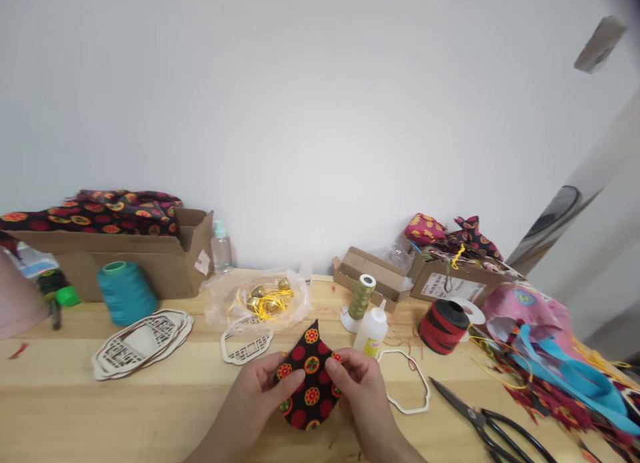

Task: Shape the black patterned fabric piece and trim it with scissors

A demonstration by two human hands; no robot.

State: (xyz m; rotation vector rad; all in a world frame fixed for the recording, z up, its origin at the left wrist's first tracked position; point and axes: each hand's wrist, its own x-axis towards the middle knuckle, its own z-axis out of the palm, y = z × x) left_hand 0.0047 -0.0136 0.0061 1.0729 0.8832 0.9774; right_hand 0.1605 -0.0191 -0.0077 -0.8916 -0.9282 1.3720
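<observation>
Not much readable here; the white label on the right cardboard box (453, 284) has print but it's too small to make out, and the glue bottle (371, 331) label is just a yellow smear; both hands are on the patterned fabric piece (311, 383) (black with red and orange dots), held just above the wooden surface (100, 403) near the front edge; left hand (255, 397) has its fingers pinched on the left side, right hand (361, 386) fingers clamped on the right; close by sit a white cut-out frame (406, 381) on the right, another cut-out (246, 343) to the left, scissors (487, 419), a red-and-black spool (443, 326), an olive thread cone (361, 297), a teal cone (125, 291); open room is mostly front left; ribbons (565, 369) crowd the right.
</observation>
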